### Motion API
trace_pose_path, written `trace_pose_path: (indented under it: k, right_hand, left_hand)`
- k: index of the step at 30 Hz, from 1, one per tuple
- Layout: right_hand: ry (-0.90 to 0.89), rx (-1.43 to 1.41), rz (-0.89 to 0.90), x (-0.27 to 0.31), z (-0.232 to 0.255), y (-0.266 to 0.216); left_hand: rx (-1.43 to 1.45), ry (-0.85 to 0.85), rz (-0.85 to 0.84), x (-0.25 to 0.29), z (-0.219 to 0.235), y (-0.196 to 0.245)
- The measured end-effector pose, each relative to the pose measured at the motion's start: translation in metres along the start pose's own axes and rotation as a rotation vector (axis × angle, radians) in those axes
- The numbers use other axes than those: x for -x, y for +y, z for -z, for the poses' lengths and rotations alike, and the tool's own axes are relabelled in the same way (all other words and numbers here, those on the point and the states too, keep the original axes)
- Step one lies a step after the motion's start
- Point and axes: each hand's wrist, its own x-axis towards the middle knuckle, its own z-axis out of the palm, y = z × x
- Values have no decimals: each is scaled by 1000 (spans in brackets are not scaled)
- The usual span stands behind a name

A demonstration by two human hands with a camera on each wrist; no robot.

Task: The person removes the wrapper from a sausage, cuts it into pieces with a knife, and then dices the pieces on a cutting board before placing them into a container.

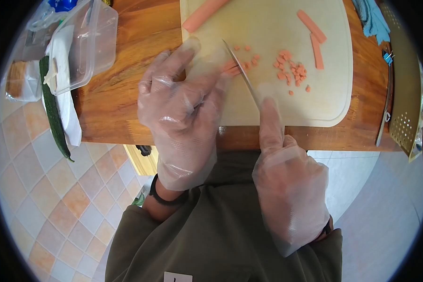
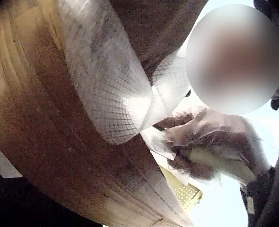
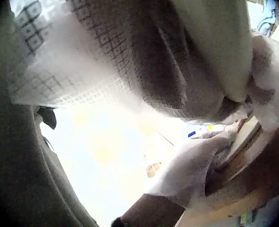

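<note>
My right hand (image 1: 289, 188), in a clear plastic glove, grips a knife (image 1: 244, 73) whose blade slants across the cutting board (image 1: 326, 105). Its forefinger lies along the back of the blade; the pale knife handle (image 3: 219, 47) shows in the right wrist view. In a matching glove, my left hand (image 1: 181, 108) holds orange-pink carrot strips (image 1: 231, 67) on the board, fingertips just left of the blade. Their held ends are hidden under the fingers. Small carrot dice (image 1: 291, 68) lie right of the knife, and a few bits are scattered beside the blade.
Two longer carrot sticks (image 1: 311, 28) lie at the board's upper right, a thick carrot piece (image 1: 204, 14) at its upper left. Leftward are a clear plastic container (image 1: 101, 47) and a cucumber (image 1: 55, 113) overhanging the table edge. A perforated basket (image 1: 405, 98) and blue cloth (image 1: 372, 19) are rightward.
</note>
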Motion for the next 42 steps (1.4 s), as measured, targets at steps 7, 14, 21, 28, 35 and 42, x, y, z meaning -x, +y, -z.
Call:
trace_pose_path:
  k: [7,14,21,28,35,42]
  right_hand:
    - [-3,-58,-39,3,1,2]
    - [108,3,67,7,-12,8]
    - [-9,-197,-30,4,2,3]
    - [17,-109,3,4,-1,2]
    - [-14,1,-2,2,-2,-1]
    - [-33,60,-10,-1,4,-2]
  left_hand:
    - [21,-5,-1,0,2,1]
    - [11,-14,-1,0,2,0]
    - [2,-1,-24,1,1,-2]
    - [-18,-5,-34,0,2,-2]
    - [8,6,0,0,0,1]
    - [8,-9,-5,-1,3,1]
